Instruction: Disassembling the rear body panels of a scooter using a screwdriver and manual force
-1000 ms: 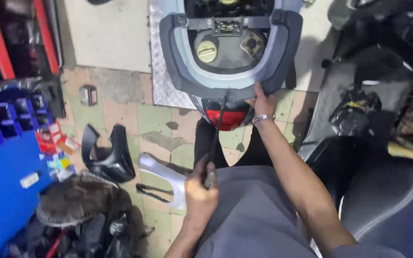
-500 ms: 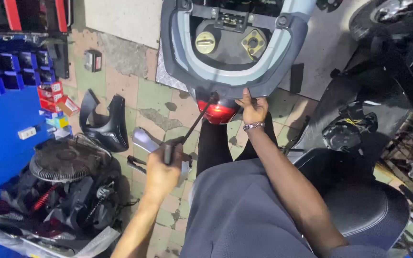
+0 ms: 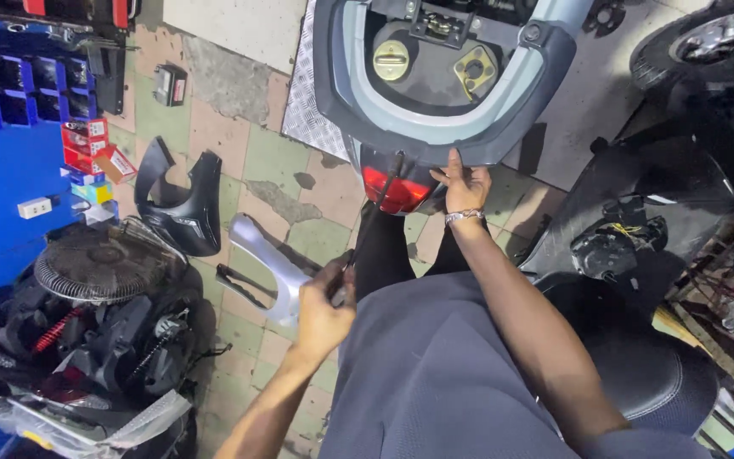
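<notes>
The open rear of a grey-blue scooter fills the top middle, with a brass fuel cap inside it and a red tail light below. My left hand is shut on the handle of a long screwdriver, whose shaft runs up to the body just above the tail light. My right hand rests open against the rear edge of the scooter body beside the light, a bracelet on its wrist.
A silver body panel and a black panel lie on the tiled floor at left. A round fan sits on dark parts at lower left. Blue shelving lines the left edge. A black scooter seat stands at right.
The view has shifted downward and left. My left hand has swung the screwdriver from lower left up toward the tail light. My right hand stays on the rear edge.
</notes>
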